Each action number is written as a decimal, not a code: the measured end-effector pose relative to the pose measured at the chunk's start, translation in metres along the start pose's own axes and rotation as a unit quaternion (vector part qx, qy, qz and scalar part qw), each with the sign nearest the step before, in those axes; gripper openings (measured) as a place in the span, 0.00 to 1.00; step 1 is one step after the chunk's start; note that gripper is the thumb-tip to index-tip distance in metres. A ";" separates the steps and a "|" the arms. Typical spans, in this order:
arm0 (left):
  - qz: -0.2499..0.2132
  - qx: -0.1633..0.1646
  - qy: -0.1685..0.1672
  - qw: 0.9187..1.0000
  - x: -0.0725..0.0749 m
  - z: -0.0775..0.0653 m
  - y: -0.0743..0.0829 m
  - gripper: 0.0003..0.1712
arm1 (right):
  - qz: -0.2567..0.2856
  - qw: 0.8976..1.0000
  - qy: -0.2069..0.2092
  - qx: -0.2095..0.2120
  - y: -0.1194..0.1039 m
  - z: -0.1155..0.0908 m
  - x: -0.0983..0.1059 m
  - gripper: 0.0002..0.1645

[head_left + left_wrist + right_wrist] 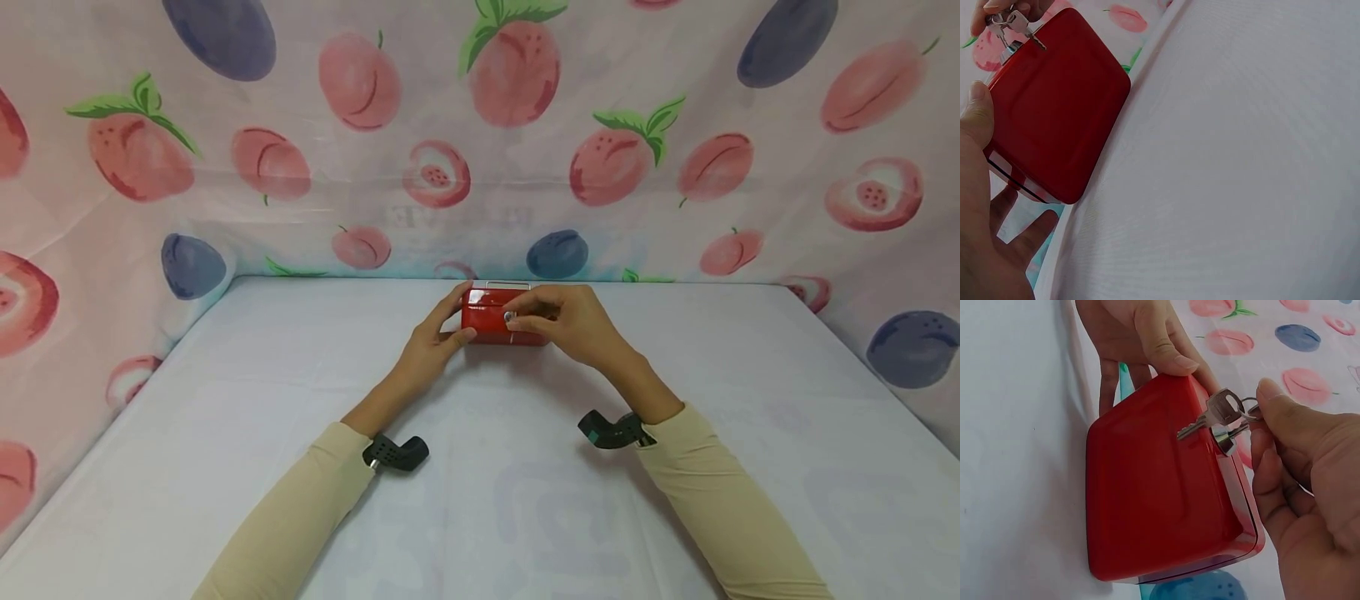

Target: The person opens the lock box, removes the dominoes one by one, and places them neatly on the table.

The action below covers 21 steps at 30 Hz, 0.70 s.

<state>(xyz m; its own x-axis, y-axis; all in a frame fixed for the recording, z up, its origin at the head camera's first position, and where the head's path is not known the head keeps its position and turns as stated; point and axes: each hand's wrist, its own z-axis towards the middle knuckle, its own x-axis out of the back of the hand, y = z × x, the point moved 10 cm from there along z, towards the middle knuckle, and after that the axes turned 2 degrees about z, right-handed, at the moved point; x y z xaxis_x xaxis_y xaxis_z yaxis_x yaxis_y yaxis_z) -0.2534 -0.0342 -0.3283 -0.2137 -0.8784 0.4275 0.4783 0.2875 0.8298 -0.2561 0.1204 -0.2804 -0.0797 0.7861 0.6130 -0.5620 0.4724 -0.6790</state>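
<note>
A red metal cash box (486,317) sits on the white-covered table near its back edge. My left hand (426,352) holds the box at its left end, thumb against one face and fingers spread round the side. The right hand (583,327) pinches a key at the box's silver lock (1225,444), with thumb and forefinger on the key's head. This key's blade points into the lock. From the same ring a second key (1211,415) hangs loose beside it. The left wrist view shows the box (1063,109) from below the left thumb.
A white cloth (465,467) covers the table. Behind it hangs a curtain (300,225) printed with peaches and plums. Black wrist cameras, such as the left one (397,452), stick out from both sleeves. A thin metal handle (508,285) lies along the box's top.
</note>
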 end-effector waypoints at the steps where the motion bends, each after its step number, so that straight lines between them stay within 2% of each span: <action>1: 0.000 0.000 0.000 1.000 0.000 0.000 0.000 0.38 | 0.003 1.000 -0.001 0.002 0.000 0.000 0.000 0.13; 11: -0.003 -0.004 0.003 1.000 -0.001 0.000 0.000 0.37 | 0.000 0.999 0.024 0.039 -0.002 -0.002 0.004 0.13; 21: -0.002 -0.004 0.004 1.000 0.000 0.000 0.002 0.38 | -0.001 0.998 0.036 0.048 -0.005 -0.001 0.004 0.14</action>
<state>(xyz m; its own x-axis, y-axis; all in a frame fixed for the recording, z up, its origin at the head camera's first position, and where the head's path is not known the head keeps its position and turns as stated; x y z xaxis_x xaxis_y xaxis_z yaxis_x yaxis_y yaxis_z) -0.2523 -0.0337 -0.3269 -0.2085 -0.8830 0.4206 0.4837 0.2806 0.8290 -0.2528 0.1219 -0.2751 -0.0211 0.8129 0.5821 -0.6382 0.4372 -0.6337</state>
